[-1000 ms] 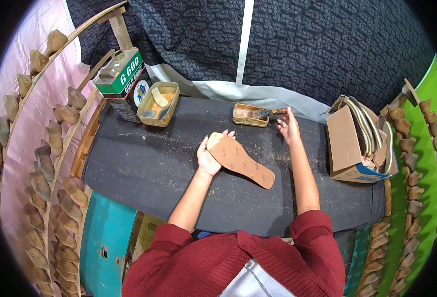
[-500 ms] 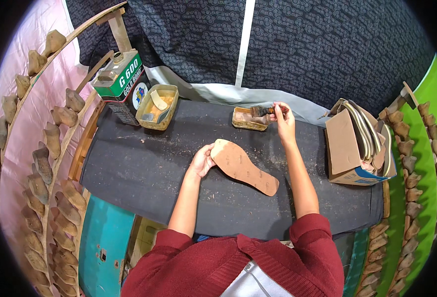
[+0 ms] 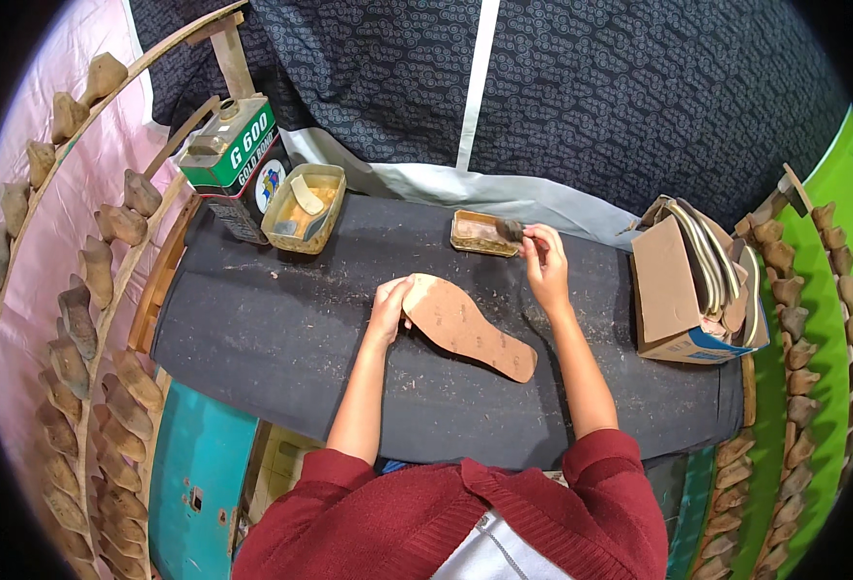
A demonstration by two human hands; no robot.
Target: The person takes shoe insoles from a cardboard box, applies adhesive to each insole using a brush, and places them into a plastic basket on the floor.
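My left hand [image 3: 390, 307] grips the broad end of a tan shoe insole [image 3: 470, 329], fingers closed on its edge. The insole is held flat over the dark table, its narrow end toward the right, with small dark marks on its face. Farther off, my right hand [image 3: 546, 261] pinches a small brush with a dark head [image 3: 509, 230]; the fingers hide its handle. That head is at the right end of a shallow rectangular tray [image 3: 459, 242] with a pale brownish residue inside. Whether the brush touches the tray I cannot tell.
A green and black metal can [image 3: 238, 174] stands at the far left, beside a yellowish tub [image 3: 303, 240] holding pale pieces. On the right is a cardboard box [image 3: 666, 290] of sole-shaped pieces. Wooden shoe lasts [image 3: 80, 319] line racks on both sides. Crumbs dot the dark tabletop [image 3: 252, 338].
The brush has swung from over the tray to its right end, and my right hand has come slightly nearer. My left hand and the insole have shifted a little left.
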